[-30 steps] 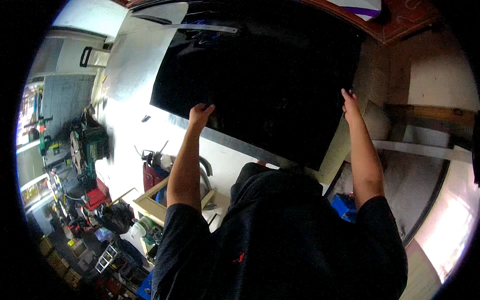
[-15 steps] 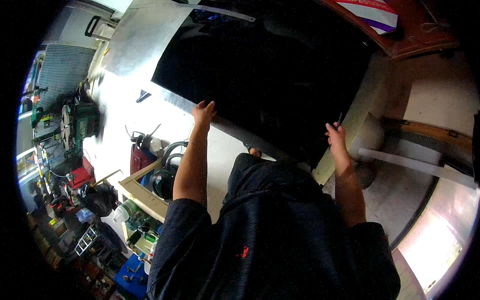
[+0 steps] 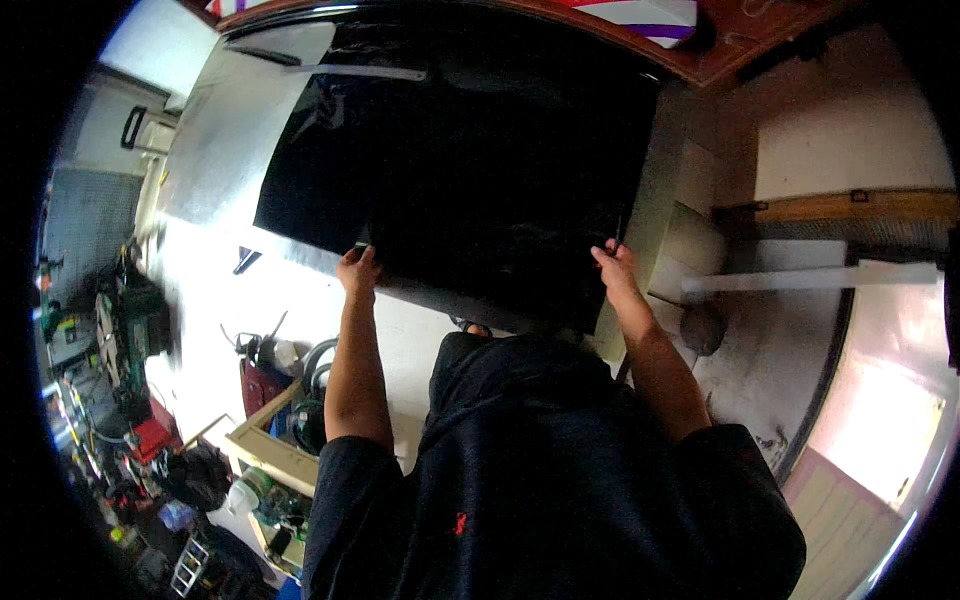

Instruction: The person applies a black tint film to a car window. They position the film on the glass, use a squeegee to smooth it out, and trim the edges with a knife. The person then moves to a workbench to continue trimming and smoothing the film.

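A large glossy black sheet (image 3: 470, 150) lies over a pale board (image 3: 210, 160). My left hand (image 3: 358, 262) grips the sheet's near edge, left of centre, with bent fingers. My right hand (image 3: 612, 262), near the sheet's right edge, is closed on a thin dark object (image 3: 619, 232), too small to make out clearly. A long metal ruler (image 3: 370, 70) lies across the far left part of the sheet, and a small black triangular piece (image 3: 246, 259) is to the left of my left hand.
A red-brown ledge (image 3: 750, 35) with a printed package (image 3: 660, 20) borders the far side. At lower left stand a wooden frame (image 3: 265, 455), red bag (image 3: 262, 385), green tools (image 3: 130, 330) and clutter. To the right are a long white strip (image 3: 810, 280) and a dark round object (image 3: 703, 330).
My right hand has moved down along the sheet's right edge and now shows the dark object. My left hand stays at the near edge. The camera view has shifted.
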Demonstrator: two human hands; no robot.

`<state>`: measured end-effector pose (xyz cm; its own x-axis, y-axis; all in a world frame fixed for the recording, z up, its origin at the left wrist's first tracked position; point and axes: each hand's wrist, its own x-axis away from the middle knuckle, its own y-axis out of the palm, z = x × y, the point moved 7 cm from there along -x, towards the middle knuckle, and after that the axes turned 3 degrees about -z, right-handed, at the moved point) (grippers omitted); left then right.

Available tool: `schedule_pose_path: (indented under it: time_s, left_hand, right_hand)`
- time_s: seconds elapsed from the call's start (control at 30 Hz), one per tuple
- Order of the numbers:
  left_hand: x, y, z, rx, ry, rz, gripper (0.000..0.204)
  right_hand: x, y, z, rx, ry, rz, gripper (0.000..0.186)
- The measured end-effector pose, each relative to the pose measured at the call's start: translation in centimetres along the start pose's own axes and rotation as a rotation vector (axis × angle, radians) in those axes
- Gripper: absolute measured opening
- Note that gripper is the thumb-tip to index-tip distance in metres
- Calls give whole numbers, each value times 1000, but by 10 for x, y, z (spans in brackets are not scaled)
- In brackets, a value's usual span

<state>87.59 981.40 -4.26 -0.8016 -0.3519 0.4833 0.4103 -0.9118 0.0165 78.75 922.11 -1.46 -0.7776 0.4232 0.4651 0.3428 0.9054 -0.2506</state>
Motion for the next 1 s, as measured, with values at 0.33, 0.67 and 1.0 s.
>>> schedule_pose_path:
  time_s: [0.33, 0.67, 1.0]
  left_hand:
    - [17, 6, 3, -21, -105, 67, 51]
    - [2, -3, -23, -54, -41, 17, 54]
    - [12, 9, -10, -212, -14, 115, 58]
  right_hand:
    - [33, 23, 31, -133, 180, -95, 36]
    - [41, 39, 25, 15, 40, -176, 27]
    - [-8, 15, 106, 125, -96, -28, 26]
